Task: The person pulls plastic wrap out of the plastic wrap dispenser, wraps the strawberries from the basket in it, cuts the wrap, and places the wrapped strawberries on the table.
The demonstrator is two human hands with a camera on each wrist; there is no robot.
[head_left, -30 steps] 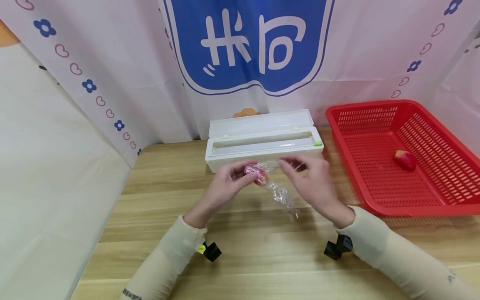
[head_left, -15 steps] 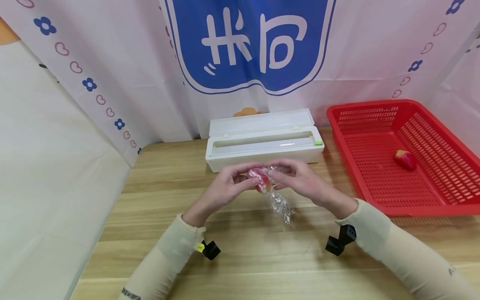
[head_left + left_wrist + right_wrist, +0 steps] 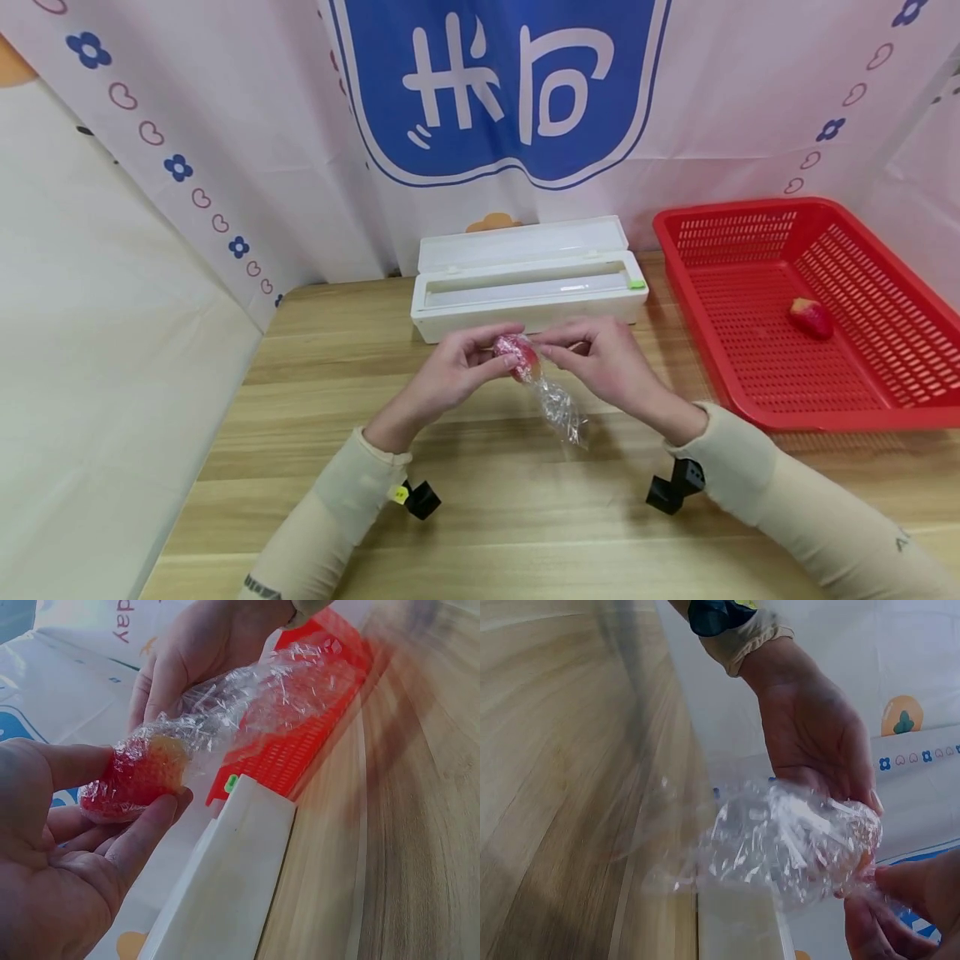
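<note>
A red fruit with a pale yellow end, strawberry-like in shape, is wrapped in clear cling film. My left hand holds it between thumb and fingers above the wooden table. My right hand pinches the film at the fruit's right side with thumb and forefinger. A loose, crumpled tail of cling film hangs from the fruit toward the table; in the right wrist view this film covers most of the fruit.
Behind the hands stands a white cling film box with its lid raised and a roll inside. At the right, a red plastic basket holds another red fruit with a yellowish end. A printed white curtain hangs behind the table.
My right hand has moved left to the fruit from its spot apart, where it held stretched film, and now pinches film close beside it. My left hand has shifted slightly right with the fruit.
</note>
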